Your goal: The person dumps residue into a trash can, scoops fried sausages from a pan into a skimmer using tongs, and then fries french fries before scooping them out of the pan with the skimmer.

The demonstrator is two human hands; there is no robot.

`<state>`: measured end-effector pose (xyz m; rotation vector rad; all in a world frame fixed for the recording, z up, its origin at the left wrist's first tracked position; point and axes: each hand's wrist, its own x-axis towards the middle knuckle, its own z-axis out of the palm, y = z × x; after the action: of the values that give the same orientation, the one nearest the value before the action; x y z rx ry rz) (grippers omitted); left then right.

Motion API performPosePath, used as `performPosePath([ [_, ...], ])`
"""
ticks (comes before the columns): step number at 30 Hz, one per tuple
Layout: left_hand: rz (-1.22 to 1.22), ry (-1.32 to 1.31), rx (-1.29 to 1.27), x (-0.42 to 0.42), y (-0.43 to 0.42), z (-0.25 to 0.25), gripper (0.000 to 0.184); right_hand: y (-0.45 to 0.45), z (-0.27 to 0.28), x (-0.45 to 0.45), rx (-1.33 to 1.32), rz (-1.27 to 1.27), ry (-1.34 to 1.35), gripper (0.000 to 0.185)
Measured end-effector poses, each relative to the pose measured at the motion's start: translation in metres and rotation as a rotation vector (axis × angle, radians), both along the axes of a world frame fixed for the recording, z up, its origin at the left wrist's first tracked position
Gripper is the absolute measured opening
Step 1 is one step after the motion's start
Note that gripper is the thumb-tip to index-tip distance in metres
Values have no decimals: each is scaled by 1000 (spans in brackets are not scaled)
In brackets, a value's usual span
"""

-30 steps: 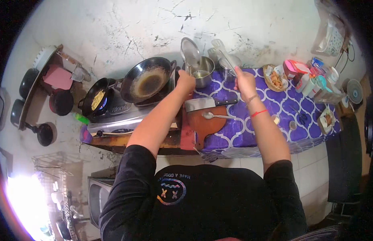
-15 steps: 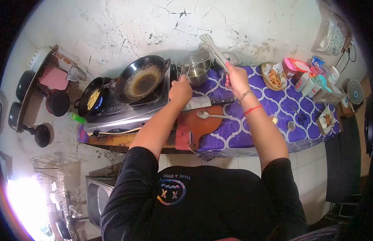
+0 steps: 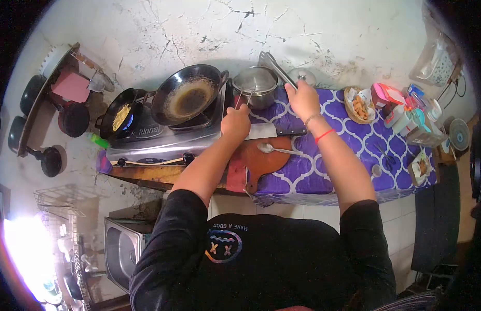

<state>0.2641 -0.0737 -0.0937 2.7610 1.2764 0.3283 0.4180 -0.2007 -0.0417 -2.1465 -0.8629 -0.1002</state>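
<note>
My left hand point(image 3: 235, 123) is closed round the handle of a wire-mesh strainer point(image 3: 255, 79). The strainer's round basket lies over the mouth of a steel pot point(image 3: 262, 98) against the back wall. My right hand point(image 3: 303, 99) grips metal tongs point(image 3: 275, 68), their far end pointing up and left, to the right of the strainer. A glass lid point(image 3: 302, 76) is behind that hand. Below my hands a cleaver point(image 3: 266, 130) lies across the table's back part, beside a brown cutting board point(image 3: 266, 160) with a metal spoon point(image 3: 276, 149) on it.
A large black wok point(image 3: 189, 96) with dark oil sits on the gas stove point(image 3: 147, 147). Left of it, a smaller pan point(image 3: 103, 124) holds yellow strips over a blue flame. A basket point(image 3: 360, 105) of fried food, bottles and scissors point(image 3: 388, 159) are on the purple cloth at right.
The strainer has settled from a tilt to lie flatter over the pot. My right hand has shifted slightly left and the tongs' far end has come down a little. Both hands keep their hold.
</note>
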Motion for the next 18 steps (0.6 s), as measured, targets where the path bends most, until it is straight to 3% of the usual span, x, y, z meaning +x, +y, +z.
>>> performPosePath([
  [1, -9, 26, -1, 0, 2, -3, 19, 0, 3, -1, -34, -15, -122, 40],
  [6, -3, -49, 26, 4, -4, 9, 18, 8, 12, -5, -144, 34, -224, 37],
  [18, -11, 40, -67, -1, 0, 10, 19, 10, 4, -6, -103, -5, -183, 35],
])
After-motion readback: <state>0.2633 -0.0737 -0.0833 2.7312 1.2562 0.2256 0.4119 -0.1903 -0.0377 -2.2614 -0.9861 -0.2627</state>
